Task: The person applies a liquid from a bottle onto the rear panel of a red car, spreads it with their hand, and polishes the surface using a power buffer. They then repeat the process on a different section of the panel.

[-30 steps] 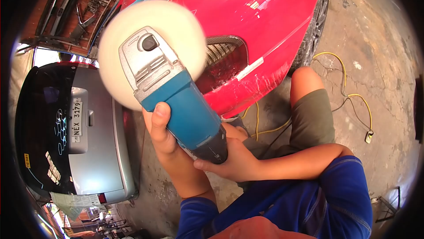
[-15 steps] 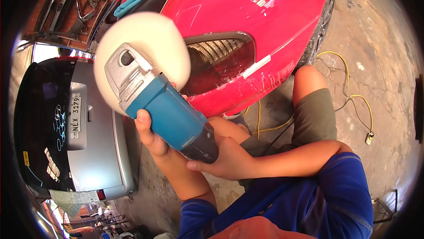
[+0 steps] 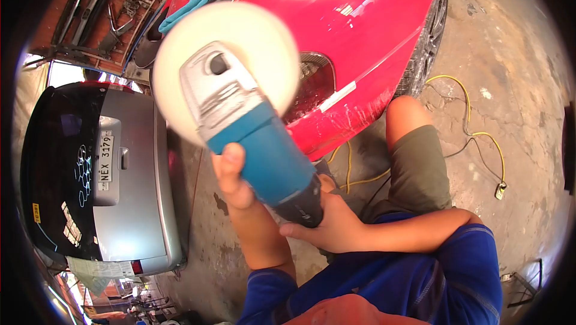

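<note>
My left hand (image 3: 232, 176) wraps around the blue body of a power polisher (image 3: 258, 151), its thumb on the near side. Behind it, my right hand (image 3: 330, 222) grips the tool's dark rear end. A large round cream pad (image 3: 264, 43) sits at the tool's silver head. Beyond the pad is the front of a red car (image 3: 360, 43), with a mesh-covered opening (image 3: 317, 79) partly hidden by the pad. Whether the pad touches the car cannot be made out. Pale scuffs show along the bumper's lower edge.
A light blue cloth (image 3: 187, 10) lies on the red car. The silver vehicle (image 3: 129, 217) stands at left, and a rack of car parts (image 3: 90, 19) at upper left. A yellow cord (image 3: 467, 94) crosses the concrete floor (image 3: 516, 127) to a socket end (image 3: 500, 191).
The polisher and both hands have shifted right in view, so the pad covers more of the mesh opening. The view itself has moved slightly. Both hands keep their grip.
</note>
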A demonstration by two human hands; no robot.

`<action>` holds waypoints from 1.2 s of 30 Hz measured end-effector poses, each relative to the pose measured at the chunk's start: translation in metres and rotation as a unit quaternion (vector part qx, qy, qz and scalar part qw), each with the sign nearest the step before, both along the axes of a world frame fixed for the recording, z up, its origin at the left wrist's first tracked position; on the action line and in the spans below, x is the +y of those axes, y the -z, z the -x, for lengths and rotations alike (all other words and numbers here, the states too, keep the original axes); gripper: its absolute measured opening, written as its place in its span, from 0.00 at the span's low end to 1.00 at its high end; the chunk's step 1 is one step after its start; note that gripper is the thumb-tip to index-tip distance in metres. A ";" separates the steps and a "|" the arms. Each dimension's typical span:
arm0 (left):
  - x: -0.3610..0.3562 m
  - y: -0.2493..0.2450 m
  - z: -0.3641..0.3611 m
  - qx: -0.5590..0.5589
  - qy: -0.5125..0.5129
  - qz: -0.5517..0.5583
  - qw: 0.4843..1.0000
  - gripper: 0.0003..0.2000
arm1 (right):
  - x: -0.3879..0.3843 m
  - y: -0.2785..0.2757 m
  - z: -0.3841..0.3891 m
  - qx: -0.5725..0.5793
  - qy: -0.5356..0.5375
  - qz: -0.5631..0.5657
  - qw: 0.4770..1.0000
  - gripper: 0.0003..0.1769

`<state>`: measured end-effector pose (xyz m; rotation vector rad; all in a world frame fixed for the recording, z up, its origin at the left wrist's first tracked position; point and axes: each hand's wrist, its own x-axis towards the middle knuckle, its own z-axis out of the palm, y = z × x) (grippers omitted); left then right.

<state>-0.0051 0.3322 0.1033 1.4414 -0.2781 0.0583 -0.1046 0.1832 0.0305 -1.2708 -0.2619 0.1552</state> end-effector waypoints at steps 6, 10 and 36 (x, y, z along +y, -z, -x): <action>-0.062 0.006 0.004 0.022 0.111 -0.010 0.993 0.43 | -0.035 0.022 0.026 0.122 -0.005 -0.013 0.992 0.24; -0.094 0.015 0.007 0.040 0.142 0.012 0.989 0.39 | -0.048 0.044 0.033 0.128 0.064 0.013 0.990 0.27; 0.023 -0.004 -0.011 -0.001 -0.051 0.079 0.996 0.39 | -0.023 0.007 -0.028 -0.072 -0.134 -0.038 0.988 0.71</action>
